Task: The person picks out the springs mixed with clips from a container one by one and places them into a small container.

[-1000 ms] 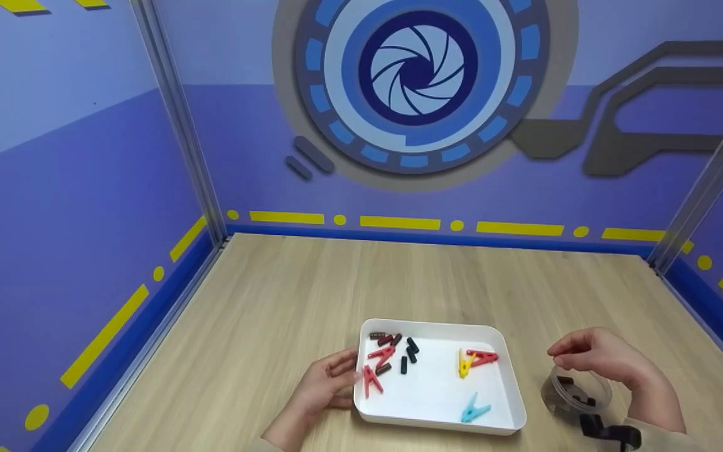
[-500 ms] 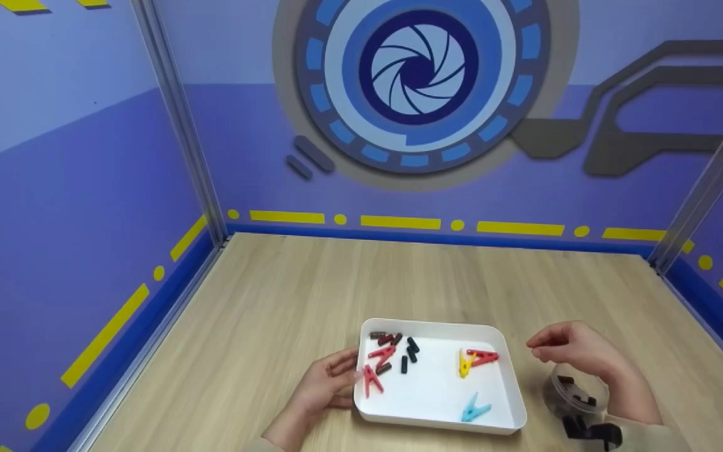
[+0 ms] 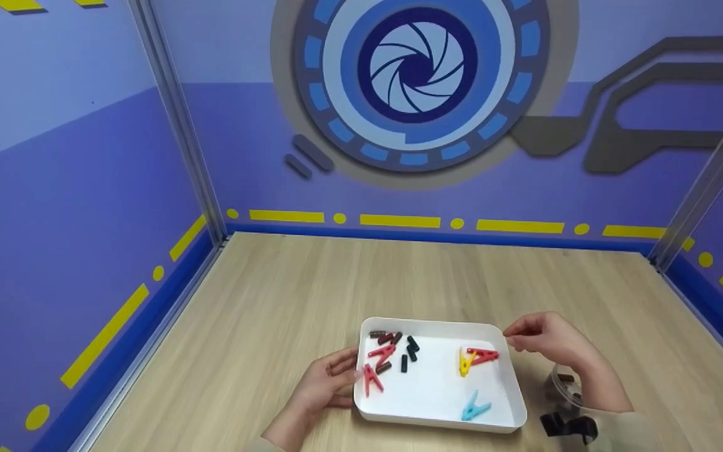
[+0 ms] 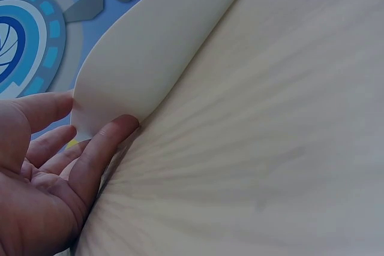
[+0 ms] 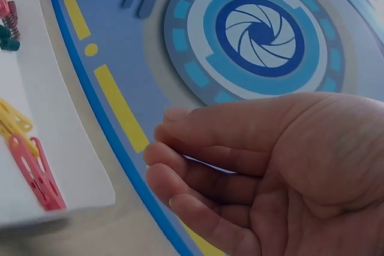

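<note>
My left hand point(image 3: 324, 382) rests its fingers against the left wall of a white tray point(image 3: 437, 430), as the left wrist view point(image 4: 42, 172) also shows. Inside lie red clothespins point(image 3: 371, 381), a yellow clothespin point(image 3: 465, 364) and a light-blue clothespin point(image 3: 476, 408). Several small brown and dark green cylinders point(image 3: 412, 353) lie at the tray's left; one looks ridged like a coil in the right wrist view. My right hand point(image 3: 550, 342) hovers at the tray's right rim, fingers loosely bent and thumb near the index finger. Nothing shows between those fingertips point(image 5: 177, 115).
A clear round tub point(image 3: 559, 386) with dark pieces in it stands right of the tray, partly hidden under my right forearm. A black strap piece point(image 3: 568, 427) sits at that wrist. Printed panels point(image 3: 236, 157) wall in the wooden tabletop point(image 3: 311, 282).
My right hand has moved left from over the clear tub to the tray's right rim. The left hand, the tray and its contents have stayed where they were.
</note>
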`<state>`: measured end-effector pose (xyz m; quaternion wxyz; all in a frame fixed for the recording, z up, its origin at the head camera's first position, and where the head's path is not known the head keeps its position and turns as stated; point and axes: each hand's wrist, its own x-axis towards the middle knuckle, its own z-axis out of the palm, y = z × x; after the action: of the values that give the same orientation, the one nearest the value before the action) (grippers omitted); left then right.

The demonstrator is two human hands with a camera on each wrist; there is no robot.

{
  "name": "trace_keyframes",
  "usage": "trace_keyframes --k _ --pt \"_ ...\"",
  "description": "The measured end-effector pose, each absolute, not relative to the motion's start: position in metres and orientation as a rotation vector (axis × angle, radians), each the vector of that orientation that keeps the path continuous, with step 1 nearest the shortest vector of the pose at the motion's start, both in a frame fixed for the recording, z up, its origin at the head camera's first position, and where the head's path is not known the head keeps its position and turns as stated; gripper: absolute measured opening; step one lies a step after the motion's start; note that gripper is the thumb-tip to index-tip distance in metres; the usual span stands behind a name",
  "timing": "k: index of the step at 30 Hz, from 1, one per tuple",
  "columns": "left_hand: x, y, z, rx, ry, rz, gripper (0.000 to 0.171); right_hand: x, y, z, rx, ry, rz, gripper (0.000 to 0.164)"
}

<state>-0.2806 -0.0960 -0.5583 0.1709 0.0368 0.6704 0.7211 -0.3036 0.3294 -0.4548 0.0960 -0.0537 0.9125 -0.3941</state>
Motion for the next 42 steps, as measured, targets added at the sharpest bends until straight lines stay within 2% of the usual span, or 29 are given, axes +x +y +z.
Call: trace_keyframes --k 25,42 --pt "-0.28 -0.095 -0.556 0.093 1.882 2.057 0.06 -0.34 0.241 -0.471 -0.209 2.705 -1.228 0.012" --pt "-0.281 -0.096 -0.558 0.112 1.881 2.055 0.063 -0.354 0.191 -0.487 -0.232 2.786 -1.111 0.004"
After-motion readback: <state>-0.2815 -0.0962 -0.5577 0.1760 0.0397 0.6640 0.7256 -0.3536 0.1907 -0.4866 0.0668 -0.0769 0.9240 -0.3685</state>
